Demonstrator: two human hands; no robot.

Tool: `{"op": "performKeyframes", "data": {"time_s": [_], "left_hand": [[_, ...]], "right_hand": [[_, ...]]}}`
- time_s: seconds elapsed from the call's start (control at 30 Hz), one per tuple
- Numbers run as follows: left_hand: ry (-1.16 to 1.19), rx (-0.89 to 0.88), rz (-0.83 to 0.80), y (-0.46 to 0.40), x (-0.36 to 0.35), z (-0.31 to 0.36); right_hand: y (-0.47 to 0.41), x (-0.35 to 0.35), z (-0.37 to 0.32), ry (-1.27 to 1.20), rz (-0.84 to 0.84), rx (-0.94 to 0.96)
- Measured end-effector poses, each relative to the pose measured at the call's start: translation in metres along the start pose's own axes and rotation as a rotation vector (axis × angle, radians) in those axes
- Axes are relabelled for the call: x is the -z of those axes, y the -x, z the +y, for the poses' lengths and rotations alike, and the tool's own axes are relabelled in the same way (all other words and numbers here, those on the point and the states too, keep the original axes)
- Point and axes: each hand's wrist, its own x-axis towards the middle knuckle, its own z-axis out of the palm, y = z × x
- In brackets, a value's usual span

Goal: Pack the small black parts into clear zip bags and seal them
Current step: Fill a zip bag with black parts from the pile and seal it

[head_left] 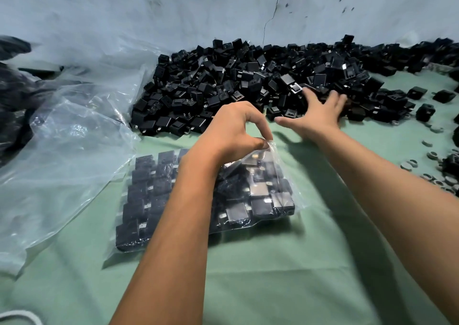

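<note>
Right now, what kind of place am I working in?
Probably a small packing workshop: a big heap of black parts on a green-covered table, a clear zip bag part-filled, which your left hand pinches, and loose plastic sheeting nearby.

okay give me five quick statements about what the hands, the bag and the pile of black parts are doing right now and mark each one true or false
1. The left hand pinches the top edge of the clear zip bag. True.
2. The zip bag is empty. False: it is packed with black parts.
3. The right hand is curled in a fist. False: its fingers are spread, reaching onto the pile of black parts.
4. The pile lies against the wall. True.
5. The table cover is red. False: it is green.
</note>
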Motion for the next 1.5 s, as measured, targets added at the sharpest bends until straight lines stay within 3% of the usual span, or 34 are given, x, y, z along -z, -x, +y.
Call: {"op": "performKeyframes", "data": {"time_s": [0.33,0.5,0.67,0.73,0.87,0.93,1.0,1.3,1.5], "left_hand": [[0.022,-0.028,0.0,-0.001,0.0,-0.001],[0.004,-0.011,-0.024,0.0,0.001,0.001],[-0.01,0.004,-0.027,0.001,0.001,0.003],[-0.02,0.01,-0.029,0.001,0.002,0.003],[-0.032,0.014,-0.03,0.003,0.006,0.0],[-0.041,0.014,-0.041,0.003,0.006,-0.001],[-0.042,0.014,-0.052,0.004,0.007,-0.001],[-0.007,0.003,-0.06,0.005,0.009,0.002],[0.019,-0.004,-0.05,0.005,0.011,0.001]], "right_hand": [[-0.002,-0.03,-0.049,0.042,-0.338,0.528],[0.001,-0.025,-0.047,-0.011,-0.185,0.588],[0.012,-0.018,-0.063,0.153,-0.25,0.586],[0.013,-0.015,-0.067,0.182,-0.181,0.585],[0.021,-0.007,-0.06,-0.249,0.113,0.465],[0.036,-0.002,-0.049,-0.582,0.15,0.367],[0.058,-0.001,-0.034,-0.733,0.148,0.318],[0.123,-0.001,0.016,-0.791,-0.115,0.435],[0.129,0.005,0.011,-0.839,-0.101,0.424]]}}
